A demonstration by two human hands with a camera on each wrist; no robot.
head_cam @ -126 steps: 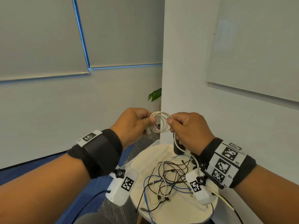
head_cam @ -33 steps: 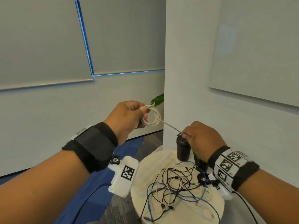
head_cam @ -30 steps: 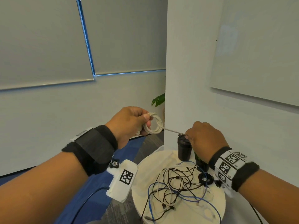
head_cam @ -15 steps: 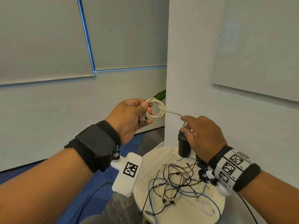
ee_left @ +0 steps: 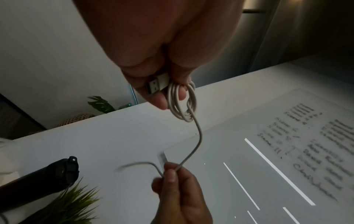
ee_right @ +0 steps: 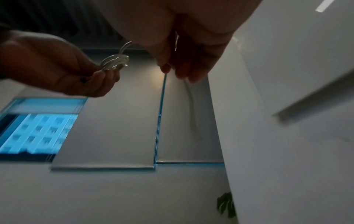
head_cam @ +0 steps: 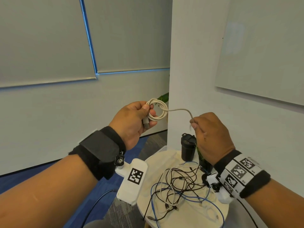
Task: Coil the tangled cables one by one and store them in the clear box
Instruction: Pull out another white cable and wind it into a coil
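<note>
Biggest thing in view is the pale wall corner with a whiteboard point(head_cam: 263, 51) on the right and lowered grey blinds point(head_cam: 44, 38) on the left. Below that sits a small round white table point(head_cam: 158, 163), pushed up near the corner.

On the table there's a messy tangle of cables point(head_cam: 182, 185), black, white and blue ones all looped through each other. A black tumbler point(head_cam: 188, 147) stands upright at the back of the table, with a little spiky green plant point(ee_left: 72, 201) right beside it. I can't make out the clear box for sure; there's just a pale edge behind the table.

Both hands are up in the air above the table. The left hand point(head_cam: 133, 122) is closed around a small coil of white cable point(head_cam: 157, 111), thumb pinning the loops, and the USB plug point(ee_left: 157, 84) sticks out between thumb and fingers. A short loose tail of that cable arcs over to the right hand point(head_cam: 212, 135), which pinches it between thumb and fingertip near its end. The last bit past the pinch is blurred in the left wrist view.
</note>
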